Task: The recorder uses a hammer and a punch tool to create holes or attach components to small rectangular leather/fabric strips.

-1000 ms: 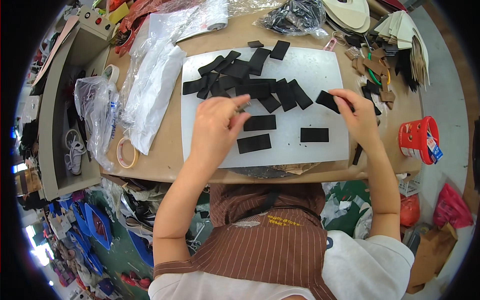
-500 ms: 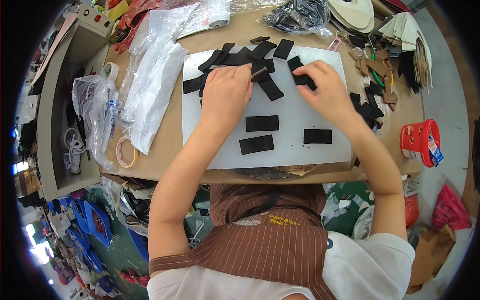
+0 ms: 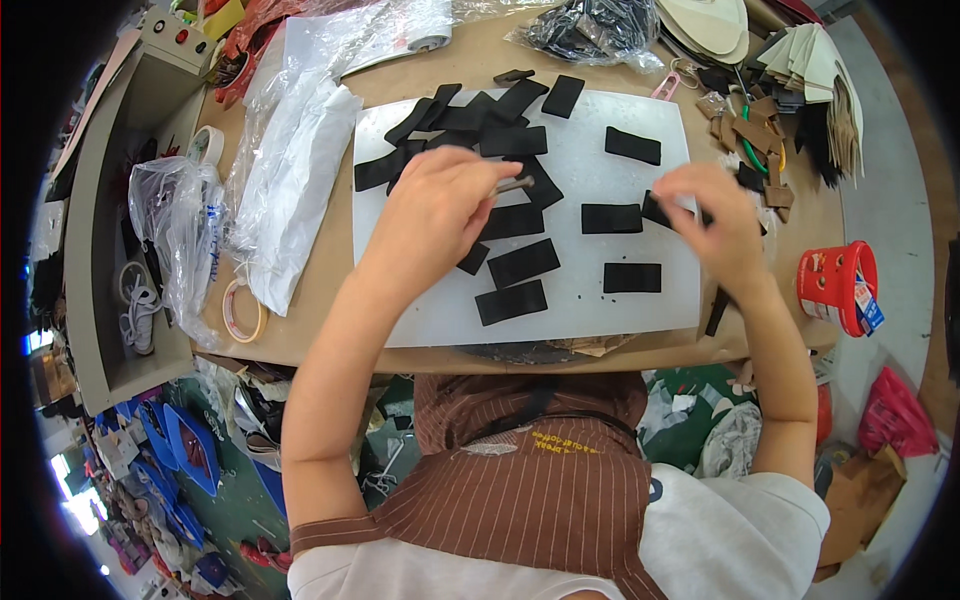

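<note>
A white sheet (image 3: 600, 290) lies on the brown table with several flat black rectangular pieces on it. A loose heap of them (image 3: 470, 120) sits at its far left, and single ones lie apart, such as one in the middle (image 3: 611, 218) and one near the front (image 3: 511, 301). My left hand (image 3: 435, 205) is over the sheet's left half, gripping a thin metal tool (image 3: 515, 184) whose tip points right. My right hand (image 3: 712, 215), slightly blurred, is at the sheet's right edge, its fingertips pinching a black piece (image 3: 655, 210).
A red can (image 3: 835, 285) stands at the table's right edge. Brown cut scraps (image 3: 750, 125) and beige soles (image 3: 705, 20) lie at the back right. Clear plastic bags (image 3: 290, 170) and a tape roll (image 3: 243, 310) sit left of the sheet. A grey shelf (image 3: 100, 200) is far left.
Both hands have left the heap at the back of the sheet. The right hand swung right with a black piece, the left drew back toward me. More single pieces lie on the right half.
</note>
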Available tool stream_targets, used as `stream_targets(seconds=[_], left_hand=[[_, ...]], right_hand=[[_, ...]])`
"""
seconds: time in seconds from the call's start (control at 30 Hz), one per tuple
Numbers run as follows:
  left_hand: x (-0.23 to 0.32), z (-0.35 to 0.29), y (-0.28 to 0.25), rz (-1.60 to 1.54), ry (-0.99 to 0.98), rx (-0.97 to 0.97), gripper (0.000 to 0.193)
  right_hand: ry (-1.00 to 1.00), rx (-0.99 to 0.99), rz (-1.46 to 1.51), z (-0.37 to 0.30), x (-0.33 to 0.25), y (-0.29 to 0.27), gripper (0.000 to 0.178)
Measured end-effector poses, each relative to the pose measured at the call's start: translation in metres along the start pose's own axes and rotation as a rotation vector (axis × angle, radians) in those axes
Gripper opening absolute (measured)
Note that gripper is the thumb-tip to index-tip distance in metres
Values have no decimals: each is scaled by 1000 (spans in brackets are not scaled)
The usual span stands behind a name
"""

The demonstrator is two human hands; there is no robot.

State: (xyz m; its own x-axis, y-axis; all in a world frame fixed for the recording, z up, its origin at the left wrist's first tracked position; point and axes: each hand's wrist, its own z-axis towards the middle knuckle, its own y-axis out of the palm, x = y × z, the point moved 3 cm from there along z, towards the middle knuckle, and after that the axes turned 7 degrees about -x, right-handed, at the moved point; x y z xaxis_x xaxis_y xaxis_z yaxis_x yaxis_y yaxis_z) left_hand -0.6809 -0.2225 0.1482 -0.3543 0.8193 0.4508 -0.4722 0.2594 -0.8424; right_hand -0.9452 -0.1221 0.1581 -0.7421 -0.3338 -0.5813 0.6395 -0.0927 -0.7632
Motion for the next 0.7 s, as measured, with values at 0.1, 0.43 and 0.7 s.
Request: stream_targets(seconds=[0.1, 0.43, 0.7], left_hand=[[-7, 25, 11, 75, 106, -27, 33], [9, 26, 27, 14, -123, 21, 24], [15, -27, 13, -16, -198, 35, 31]], right_hand=[[159, 10, -69, 25, 18, -11, 20], [46, -251, -13, 32, 18, 18, 26], [-88, -289, -23, 4, -1, 15, 15]])
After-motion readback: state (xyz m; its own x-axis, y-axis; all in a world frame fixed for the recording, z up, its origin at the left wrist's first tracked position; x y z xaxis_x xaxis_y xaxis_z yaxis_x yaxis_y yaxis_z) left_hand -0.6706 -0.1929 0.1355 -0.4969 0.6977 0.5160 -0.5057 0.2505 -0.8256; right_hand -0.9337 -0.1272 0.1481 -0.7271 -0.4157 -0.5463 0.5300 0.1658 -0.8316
